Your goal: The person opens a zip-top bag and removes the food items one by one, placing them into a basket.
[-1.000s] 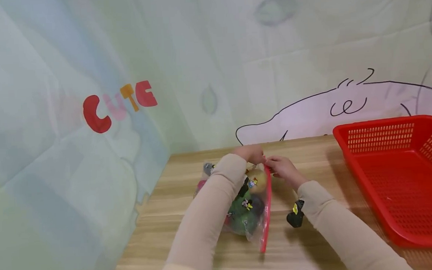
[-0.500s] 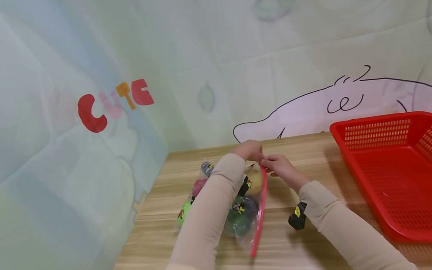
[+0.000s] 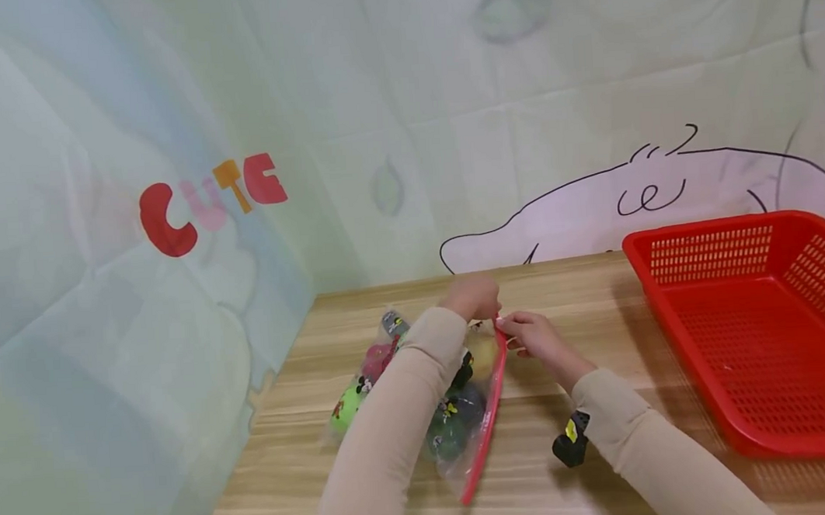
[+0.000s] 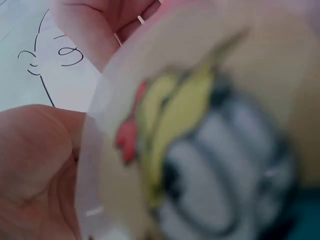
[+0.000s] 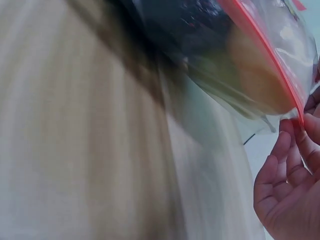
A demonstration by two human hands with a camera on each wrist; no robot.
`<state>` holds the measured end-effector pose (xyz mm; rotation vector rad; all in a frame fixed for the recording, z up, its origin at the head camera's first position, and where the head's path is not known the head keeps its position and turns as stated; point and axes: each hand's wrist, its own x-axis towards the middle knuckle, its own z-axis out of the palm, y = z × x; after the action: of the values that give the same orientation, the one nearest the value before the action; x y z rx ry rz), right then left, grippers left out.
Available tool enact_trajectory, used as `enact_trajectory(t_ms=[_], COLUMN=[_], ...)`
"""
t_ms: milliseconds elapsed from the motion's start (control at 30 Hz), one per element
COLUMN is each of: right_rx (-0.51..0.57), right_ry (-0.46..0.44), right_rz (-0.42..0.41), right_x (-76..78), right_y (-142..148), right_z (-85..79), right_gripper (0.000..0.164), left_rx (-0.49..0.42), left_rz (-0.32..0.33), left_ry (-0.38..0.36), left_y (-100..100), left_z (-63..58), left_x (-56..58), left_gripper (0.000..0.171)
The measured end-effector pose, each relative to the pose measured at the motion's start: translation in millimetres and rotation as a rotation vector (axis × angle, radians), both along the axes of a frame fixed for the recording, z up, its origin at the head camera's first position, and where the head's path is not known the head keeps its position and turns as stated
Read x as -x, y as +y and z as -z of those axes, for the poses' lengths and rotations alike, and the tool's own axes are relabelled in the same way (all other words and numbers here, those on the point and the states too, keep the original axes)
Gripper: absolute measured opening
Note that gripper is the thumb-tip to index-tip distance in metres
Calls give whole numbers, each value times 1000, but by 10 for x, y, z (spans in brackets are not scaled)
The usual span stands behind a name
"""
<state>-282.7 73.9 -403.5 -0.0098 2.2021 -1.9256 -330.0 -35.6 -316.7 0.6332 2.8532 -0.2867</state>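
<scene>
A clear zip bag (image 3: 458, 467) printed with cartoon figures lies on the wooden table, with several rounded coloured things inside. Through its plastic show a bright green one (image 3: 346, 408), a pink one (image 3: 377, 360) and a yellowish one (image 3: 484, 355). At the far corner, my right hand (image 3: 539, 343) pinches the end of the red zip strip (image 3: 485, 440) between thumb and fingers. Beside it, my left hand (image 3: 474, 297) grips the same corner, its fingertips mostly hidden in the head view. The left wrist view is largely filled by a blurred cartoon print (image 4: 200, 165) on the bag.
A red plastic basket (image 3: 698, 367) with slotted walls stands at the right of the table (image 3: 297, 466). Printed cloth (image 3: 377, 119) rises behind and to the left. A black wrist device (image 3: 571, 440) hangs under the right sleeve.
The near end of the red strip has swung left and towards me, and more of the bag's left side shows. Both hands stay at the far corner, slightly lower in view.
</scene>
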Motion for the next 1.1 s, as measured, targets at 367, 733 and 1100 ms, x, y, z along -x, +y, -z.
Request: enact_trajectory(t_ms=[367, 733, 1100], right_rx=[9, 30, 66], right_ry=[8, 1, 15], right_rz=[24, 35, 90], right_x=[-315, -504, -622], right_y=[-16, -3, -73], right_z=[56, 89, 106], right_gripper=[22, 22, 19], left_rx=[46, 107, 62], left_rz=[-1, 7, 12], left_ry=[69, 134, 124], left_y=[42, 122, 101], left_z=[119, 219, 198], left_x=[-186, -280, -241], left_gripper=[27, 21, 16])
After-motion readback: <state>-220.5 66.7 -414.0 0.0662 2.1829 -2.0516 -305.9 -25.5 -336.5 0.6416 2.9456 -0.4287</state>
